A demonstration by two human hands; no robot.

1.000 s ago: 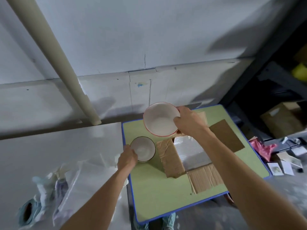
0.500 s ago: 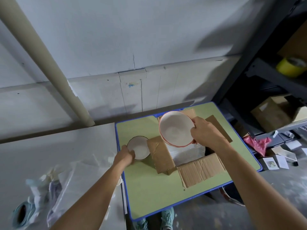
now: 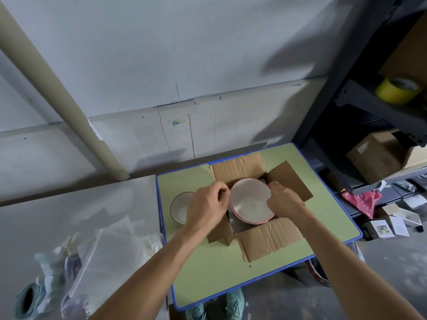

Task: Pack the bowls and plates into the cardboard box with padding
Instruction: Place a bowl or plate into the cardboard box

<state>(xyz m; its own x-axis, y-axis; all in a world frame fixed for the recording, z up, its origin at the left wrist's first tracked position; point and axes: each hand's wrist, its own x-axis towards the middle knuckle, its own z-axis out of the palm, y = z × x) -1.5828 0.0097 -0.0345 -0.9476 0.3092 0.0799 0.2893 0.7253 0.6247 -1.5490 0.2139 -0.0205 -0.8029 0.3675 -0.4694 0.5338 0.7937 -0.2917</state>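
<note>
A view from a head-worn camera, looking down along two bare forearms. A pale grey wall (image 3: 208, 54) fills the upper half, with a cream pipe (image 3: 57, 88) slanting across it at the left. A dark metal shelf unit (image 3: 360, 100) stands at the right.

Below the wall sits a light green table (image 3: 208, 269) with a blue edge. On its far half rests an open cardboard box (image 3: 270, 239), all four flaps folded outward. To the left of the table, a heap of clear plastic sheets (image 3: 108, 257) lies on a grey surface.

Both hands meet over the mouth of the box. The right hand (image 3: 285, 200) grips the right rim of a red-rimmed bowl (image 3: 250, 200), fingers curled over its edge. The left hand (image 3: 206, 207) is at the bowl's left rim with fingers curled; it appears to pinch the rim, though the contact is blurred. The bowl is white inside, tilted towards the camera, and sits low in the box opening, between the flaps.

A smaller dark-rimmed bowl (image 3: 181, 207) stands upright on the table just left of the box, partly hidden behind the left hand.

A yellow tape roll (image 3: 397, 90) rests on a shelf, and a pink cloth (image 3: 362, 200) lies crumpled right of the table.
</note>
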